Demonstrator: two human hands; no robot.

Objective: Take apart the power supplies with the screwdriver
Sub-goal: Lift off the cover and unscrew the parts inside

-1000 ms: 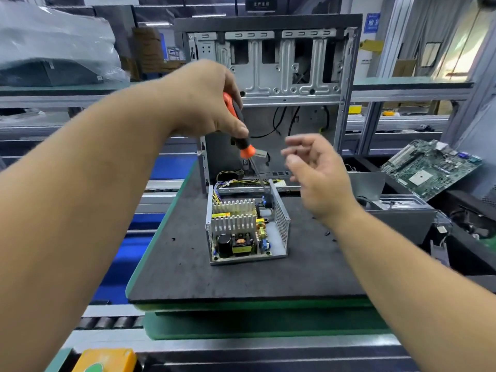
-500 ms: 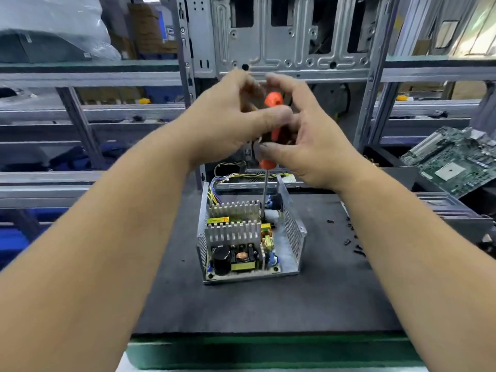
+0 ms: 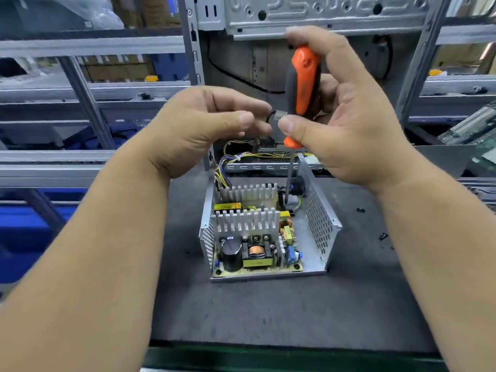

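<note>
Right hand (image 3: 346,114) curled round the orange-and-black screwdriver (image 3: 303,84), thumb low on the handle, forefinger hooked over the top. Tool upright, shaft running down into the far right corner of the power supply (image 3: 268,232), tip hidden among the parts there. Left hand (image 3: 204,127) just beside the handle, fingers loosely bent and thumb lying along them, fingertips close to the right thumb; holding nothing that can be made out. Power supply open on top, standing on the dark grey mat (image 3: 268,312) between the two forearms: perforated metal walls at left and right, two finned heat sinks, a black capacitor and a yellow transformer toward the near edge. Bundle of yellow and purple wires (image 3: 228,165) leaving its far left corner. Behind, an opened computer case (image 3: 308,20) standing upright. A few small black screws (image 3: 360,209) loose on the mat at right. Grey metal racking to the left and right, a green circuit board (image 3: 472,130) at the far right edge.
</note>
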